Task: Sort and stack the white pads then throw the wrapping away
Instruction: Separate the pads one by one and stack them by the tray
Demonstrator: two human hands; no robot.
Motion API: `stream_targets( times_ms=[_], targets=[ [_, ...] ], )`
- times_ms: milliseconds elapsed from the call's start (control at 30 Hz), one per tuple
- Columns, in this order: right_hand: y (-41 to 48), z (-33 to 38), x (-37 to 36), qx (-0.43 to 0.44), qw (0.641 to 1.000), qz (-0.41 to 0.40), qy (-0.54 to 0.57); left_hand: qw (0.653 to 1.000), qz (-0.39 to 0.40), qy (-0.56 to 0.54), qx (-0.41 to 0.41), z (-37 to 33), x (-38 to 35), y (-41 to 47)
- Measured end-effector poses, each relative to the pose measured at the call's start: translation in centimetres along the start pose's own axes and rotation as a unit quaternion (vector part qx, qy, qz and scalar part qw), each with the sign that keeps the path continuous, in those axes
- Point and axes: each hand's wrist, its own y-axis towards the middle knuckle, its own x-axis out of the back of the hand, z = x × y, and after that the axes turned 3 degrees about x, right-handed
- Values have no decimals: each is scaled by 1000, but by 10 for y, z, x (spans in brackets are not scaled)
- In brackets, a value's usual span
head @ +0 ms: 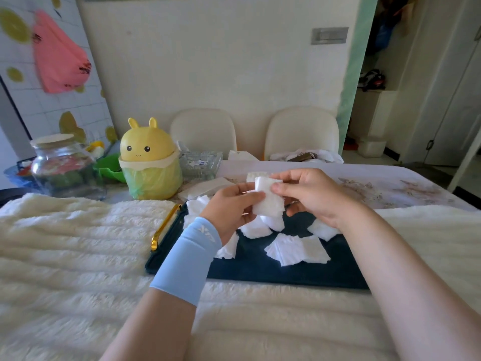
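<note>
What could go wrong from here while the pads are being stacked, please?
The stack of pads, pinched between the left hand and right hand above the tray, looks uneven, so a pad might slip out. A pad falling onto the white blanket could be hard to spot. Reaching down may scatter the loose pads.

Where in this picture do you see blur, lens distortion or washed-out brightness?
Head view: the pink cloth at upper left is smeared with blur. Head view: the door frame at right leans, bent by the wide lens. Head view: the pads held in both hands are bright and their texture is faint, while the tray reads clearly.
</note>
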Motion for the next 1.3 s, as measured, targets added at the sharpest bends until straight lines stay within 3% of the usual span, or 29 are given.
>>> stream_targets(
  times_ms=[133,333,400,467,600,767,867,967,1067,1200,1300],
  targets=[
    [-1,-2,-3,8,1000,11,-27,999,39,-5,18,1,-3,-4],
    [-4,5,9,10,985,14,-173,999,-16,-2,27,6,2,2],
    [-7,10,25,-33,948,58,-312,999,-39,11,12,6,6,4],
    [-9,10,35,-117,888,135,-423,998,-58,35,0,6,8,5],
    [-12,6,23,-221,781,228,-537,996,-72,53,-4,7,8,5],
    [-15,10,14,-226,743,236,-584,995,-66,79,-3,7,7,5],
    [-16,14,20,-206,765,238,-562,994,-68,80,-5,7,6,6],
    [-18,22,32,-161,825,188,-508,995,-80,61,-1,6,6,5],
    [-19,23,44,-124,895,112,-414,993,-110,35,2,3,8,5],
    [-21,20,50,-79,947,37,-309,991,-133,24,-5,3,7,4],
    [-19,22,50,-36,985,16,-170,990,-136,39,-13,4,6,4]
  ],
)
